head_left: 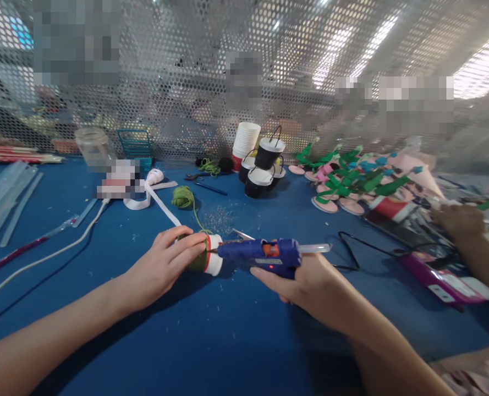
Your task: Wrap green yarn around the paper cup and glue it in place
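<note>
My left hand (pixel 174 256) is wrapped over a paper cup (pixel 213 264) lying on its side, its wall wound with green yarn and its white rim facing right. My right hand (pixel 306 283) grips a blue hot glue gun (pixel 248 254), whose small red light is lit. The gun's nozzle points left at the cup, close to its red and white end; whether it touches I cannot tell. A clear glue stick (pixel 315 248) sticks out of the gun's back. From the cup a green strand runs up to a small yarn ball (pixel 182 197).
White ribbon (pixel 161 203) lies behind my left hand. Farther back stand black cups with handles (pixel 259 180) and stacked white cups (pixel 246 140). Felt flowers on pink discs (pixel 351 187) are at right, near a co-worker's hand (pixel 461 223) and a purple box (pixel 442 280). A white cable (pixel 62 250) crosses the left.
</note>
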Demonstrator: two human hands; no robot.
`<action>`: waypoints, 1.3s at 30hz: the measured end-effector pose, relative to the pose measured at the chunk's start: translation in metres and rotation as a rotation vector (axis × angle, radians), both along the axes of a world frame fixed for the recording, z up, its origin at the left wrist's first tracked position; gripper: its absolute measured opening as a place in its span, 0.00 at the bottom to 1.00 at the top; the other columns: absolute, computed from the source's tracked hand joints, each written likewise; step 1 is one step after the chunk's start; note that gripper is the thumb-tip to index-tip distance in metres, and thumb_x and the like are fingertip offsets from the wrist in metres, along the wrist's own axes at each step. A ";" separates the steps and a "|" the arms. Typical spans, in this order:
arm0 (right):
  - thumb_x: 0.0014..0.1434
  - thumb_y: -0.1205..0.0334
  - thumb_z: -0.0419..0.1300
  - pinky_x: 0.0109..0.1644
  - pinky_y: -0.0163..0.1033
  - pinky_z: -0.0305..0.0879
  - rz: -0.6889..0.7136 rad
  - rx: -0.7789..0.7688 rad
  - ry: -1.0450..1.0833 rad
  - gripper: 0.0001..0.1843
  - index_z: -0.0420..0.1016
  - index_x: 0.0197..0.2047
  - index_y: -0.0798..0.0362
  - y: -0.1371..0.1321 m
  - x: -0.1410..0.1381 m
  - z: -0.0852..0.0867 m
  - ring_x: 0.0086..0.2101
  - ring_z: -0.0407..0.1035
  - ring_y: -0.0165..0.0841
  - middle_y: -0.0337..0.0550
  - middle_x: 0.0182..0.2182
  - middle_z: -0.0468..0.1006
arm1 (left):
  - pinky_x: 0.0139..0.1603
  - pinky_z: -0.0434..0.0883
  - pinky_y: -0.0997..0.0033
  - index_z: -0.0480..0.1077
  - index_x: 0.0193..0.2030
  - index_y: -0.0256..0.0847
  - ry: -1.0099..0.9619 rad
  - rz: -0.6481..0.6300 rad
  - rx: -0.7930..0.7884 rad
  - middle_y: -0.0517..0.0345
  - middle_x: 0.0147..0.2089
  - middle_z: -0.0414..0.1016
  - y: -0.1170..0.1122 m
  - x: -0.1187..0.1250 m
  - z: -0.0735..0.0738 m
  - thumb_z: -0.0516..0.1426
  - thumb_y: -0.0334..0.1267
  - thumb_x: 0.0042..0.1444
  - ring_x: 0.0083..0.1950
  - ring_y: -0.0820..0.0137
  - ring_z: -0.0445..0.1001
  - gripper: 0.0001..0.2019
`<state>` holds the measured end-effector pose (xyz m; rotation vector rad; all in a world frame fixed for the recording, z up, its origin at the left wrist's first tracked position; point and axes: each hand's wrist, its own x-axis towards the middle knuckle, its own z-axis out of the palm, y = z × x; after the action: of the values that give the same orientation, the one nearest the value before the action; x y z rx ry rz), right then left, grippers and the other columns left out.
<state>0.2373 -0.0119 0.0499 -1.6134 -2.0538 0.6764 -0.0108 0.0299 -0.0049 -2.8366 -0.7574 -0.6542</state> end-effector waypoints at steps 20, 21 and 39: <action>0.47 0.56 0.57 0.16 0.32 0.56 -0.133 -0.139 0.129 0.08 0.66 0.24 0.52 0.003 -0.008 -0.003 0.13 0.58 0.27 0.32 0.10 0.62 | 0.53 0.59 0.59 0.56 0.56 0.34 0.055 -0.031 0.020 0.47 0.56 0.63 0.000 -0.002 -0.001 0.46 0.22 0.56 0.59 0.59 0.53 0.20; 0.46 0.56 0.58 0.15 0.32 0.55 -0.144 -0.163 0.140 0.08 0.66 0.23 0.51 0.002 -0.008 -0.003 0.12 0.58 0.27 0.32 0.10 0.61 | 0.53 0.59 0.59 0.55 0.56 0.33 0.057 -0.032 0.025 0.47 0.56 0.63 0.000 -0.002 -0.001 0.46 0.22 0.56 0.59 0.59 0.53 0.20; 0.47 0.54 0.57 0.15 0.31 0.57 -0.146 -0.191 0.145 0.14 0.62 0.17 0.51 0.004 -0.009 0.003 0.11 0.59 0.26 0.33 0.08 0.62 | 0.50 0.61 0.59 0.57 0.54 0.35 0.063 -0.044 0.083 0.47 0.54 0.65 -0.005 0.001 0.004 0.42 0.24 0.60 0.57 0.59 0.55 0.16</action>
<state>0.2288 -0.0075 0.0530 -1.7436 -1.7941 0.9313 -0.0093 0.0250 -0.0007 -2.7908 -0.6439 -0.5855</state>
